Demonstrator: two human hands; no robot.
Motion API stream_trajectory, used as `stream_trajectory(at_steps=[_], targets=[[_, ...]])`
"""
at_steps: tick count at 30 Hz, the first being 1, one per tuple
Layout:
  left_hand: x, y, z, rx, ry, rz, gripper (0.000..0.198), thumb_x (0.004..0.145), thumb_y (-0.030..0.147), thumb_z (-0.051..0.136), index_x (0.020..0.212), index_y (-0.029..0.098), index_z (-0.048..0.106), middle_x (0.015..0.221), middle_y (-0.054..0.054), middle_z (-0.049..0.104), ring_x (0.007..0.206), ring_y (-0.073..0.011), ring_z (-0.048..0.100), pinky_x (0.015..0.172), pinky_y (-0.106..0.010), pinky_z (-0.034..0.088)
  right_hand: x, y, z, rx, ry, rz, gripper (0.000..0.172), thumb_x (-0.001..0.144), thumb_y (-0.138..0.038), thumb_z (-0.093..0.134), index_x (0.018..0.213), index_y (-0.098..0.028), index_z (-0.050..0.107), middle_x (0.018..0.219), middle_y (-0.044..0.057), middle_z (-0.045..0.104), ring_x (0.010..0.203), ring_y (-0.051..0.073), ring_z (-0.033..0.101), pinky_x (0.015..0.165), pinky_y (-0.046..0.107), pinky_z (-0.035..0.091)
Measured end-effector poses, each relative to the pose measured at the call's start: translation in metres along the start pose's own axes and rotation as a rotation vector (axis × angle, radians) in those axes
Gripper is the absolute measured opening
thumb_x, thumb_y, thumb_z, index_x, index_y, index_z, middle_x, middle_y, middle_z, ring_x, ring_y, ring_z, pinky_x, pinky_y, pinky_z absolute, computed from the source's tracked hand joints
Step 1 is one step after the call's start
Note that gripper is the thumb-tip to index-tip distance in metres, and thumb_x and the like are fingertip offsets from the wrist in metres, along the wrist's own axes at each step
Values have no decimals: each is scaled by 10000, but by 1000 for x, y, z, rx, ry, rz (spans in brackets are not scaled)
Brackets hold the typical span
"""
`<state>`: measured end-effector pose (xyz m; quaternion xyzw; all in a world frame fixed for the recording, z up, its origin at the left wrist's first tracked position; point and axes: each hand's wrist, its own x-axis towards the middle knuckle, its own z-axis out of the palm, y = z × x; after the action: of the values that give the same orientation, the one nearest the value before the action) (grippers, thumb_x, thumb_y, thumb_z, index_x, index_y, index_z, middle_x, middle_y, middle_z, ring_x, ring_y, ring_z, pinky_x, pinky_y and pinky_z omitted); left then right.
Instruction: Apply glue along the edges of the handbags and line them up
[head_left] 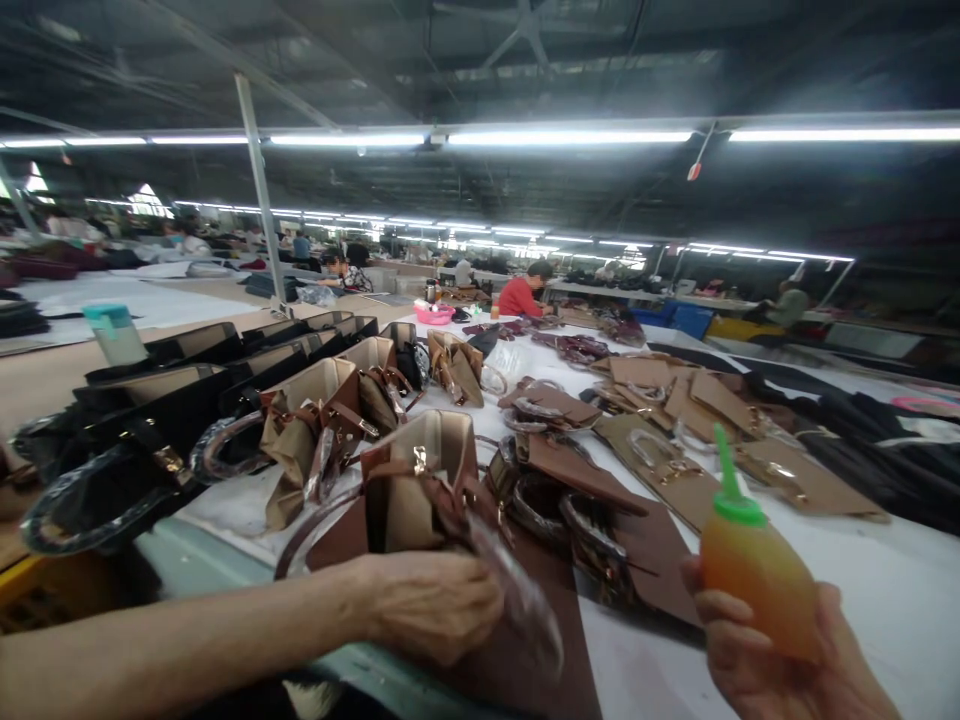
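My right hand [780, 640] is wrapped around a squeeze bottle [757, 570] of orange-amber liquid. Its green nozzle points up. At the lower middle, my left hand [442, 605] is closed, its fingertips on a plastic-wrapped handle [529, 610] that is smeared by motion. That handle lies in front of a brown and tan handbag [420, 455], which stands upright with its mouth open and a gold clasp on its rim. Brown flat bag pieces [637, 540] with wrapped handles lie between my two hands.
Rows of black handbags [150, 430] and tan ones stand at left, near a teal-lidded container [115, 335]. Tan bag panels [667, 470] are spread at right on the white tabletop [645, 670]. A person in red [520, 297] works farther back, beyond a pink basket [434, 315].
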<state>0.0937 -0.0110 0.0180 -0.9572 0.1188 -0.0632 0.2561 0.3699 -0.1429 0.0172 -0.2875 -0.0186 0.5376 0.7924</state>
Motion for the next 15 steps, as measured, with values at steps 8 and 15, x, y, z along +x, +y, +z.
stream_trajectory(at_steps=[8,15], targets=[[-35,37,22,46,6,156,378,787,63,448,759,338,706,992,40,659,1027,-139,537,807,-298,471,16,65,85,-11,-117,299,450,817,-569,536,988,-169,652,896,88,632,740,155,606,718,299,547],[-50,41,27,-79,-160,-186,374,697,189,519,844,495,674,1055,107,615,898,-218,576,563,-413,463,70,130,156,-127,-439,391,504,781,-654,510,788,-172,657,821,85,632,1005,240,582,931,470,413]])
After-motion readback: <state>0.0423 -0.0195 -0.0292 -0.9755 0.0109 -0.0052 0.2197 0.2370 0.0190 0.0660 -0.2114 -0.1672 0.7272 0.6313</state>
